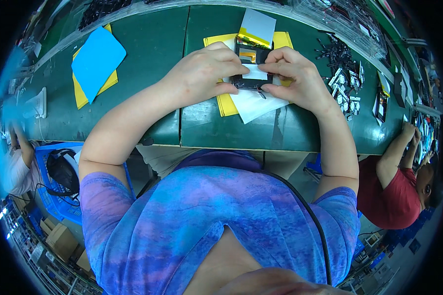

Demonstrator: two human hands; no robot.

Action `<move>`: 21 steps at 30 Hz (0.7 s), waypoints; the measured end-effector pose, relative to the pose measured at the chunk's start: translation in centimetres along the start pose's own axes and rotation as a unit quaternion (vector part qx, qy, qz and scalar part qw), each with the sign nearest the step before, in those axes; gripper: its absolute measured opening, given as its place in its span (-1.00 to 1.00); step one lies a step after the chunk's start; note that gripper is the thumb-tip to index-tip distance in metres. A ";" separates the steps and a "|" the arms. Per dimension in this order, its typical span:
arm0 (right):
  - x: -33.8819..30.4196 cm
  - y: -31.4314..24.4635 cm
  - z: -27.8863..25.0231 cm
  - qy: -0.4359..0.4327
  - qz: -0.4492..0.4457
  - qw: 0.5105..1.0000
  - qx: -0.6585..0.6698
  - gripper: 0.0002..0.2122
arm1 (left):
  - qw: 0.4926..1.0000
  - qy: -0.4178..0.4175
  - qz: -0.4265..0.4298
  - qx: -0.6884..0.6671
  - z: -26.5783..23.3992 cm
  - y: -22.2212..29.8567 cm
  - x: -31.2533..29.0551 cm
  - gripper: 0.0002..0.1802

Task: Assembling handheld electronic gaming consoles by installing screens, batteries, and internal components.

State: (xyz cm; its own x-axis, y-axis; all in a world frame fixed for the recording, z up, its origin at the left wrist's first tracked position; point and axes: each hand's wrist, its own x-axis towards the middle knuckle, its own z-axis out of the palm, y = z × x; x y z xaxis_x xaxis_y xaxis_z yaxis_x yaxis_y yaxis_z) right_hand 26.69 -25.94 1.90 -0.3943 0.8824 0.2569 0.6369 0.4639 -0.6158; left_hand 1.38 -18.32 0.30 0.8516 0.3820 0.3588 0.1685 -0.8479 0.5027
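A black electronic device housing (246, 82) lies on the bench in front of me, its inside facing up, with an orange-yellow patch showing. A silver flat battery pack (257, 25) with a yellow taped edge extends from its far end. Across the housing lies a white strip (255, 72). My left hand (198, 73) is closed at the strip's left end, its thumb by the housing's near left corner. My right hand (300, 78) pinches at the right end, its thumb by the near right corner. Beneath them are a white sheet (253, 109) and a yellow sheet (225, 105).
Left on the green bench (150, 42), a blue sheet (99, 61) covers another yellow sheet. To the right lie a pile of black parts (333, 51), several silver-and-black parts (347, 88) and another device housing (380, 104). A person in red (394, 191) sits at the right.
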 end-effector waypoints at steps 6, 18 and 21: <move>0.0 0.1 -0.1 -0.011 0.006 1.000 0.018 -0.67 | 1.000 -0.002 -0.009 -0.004 -0.1 0.2 0.0 -0.54; 0.0 0.3 0.1 -0.009 -0.001 1.000 0.018 -0.67 | 1.000 -0.004 -0.007 0.002 0.0 0.1 -0.1 -0.54; 0.1 0.2 0.1 -0.011 0.003 1.000 0.020 -0.67 | 1.000 -0.005 -0.008 0.000 -0.1 0.3 -0.1 -0.54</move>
State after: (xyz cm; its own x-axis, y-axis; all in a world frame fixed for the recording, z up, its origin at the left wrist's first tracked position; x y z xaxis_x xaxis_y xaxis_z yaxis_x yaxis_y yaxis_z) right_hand 26.71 -25.77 1.78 -0.4046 0.8831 0.2376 0.6126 0.4546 -0.6465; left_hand 1.25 -18.53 0.51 0.8532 0.3929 0.3430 0.1832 -0.8415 0.5083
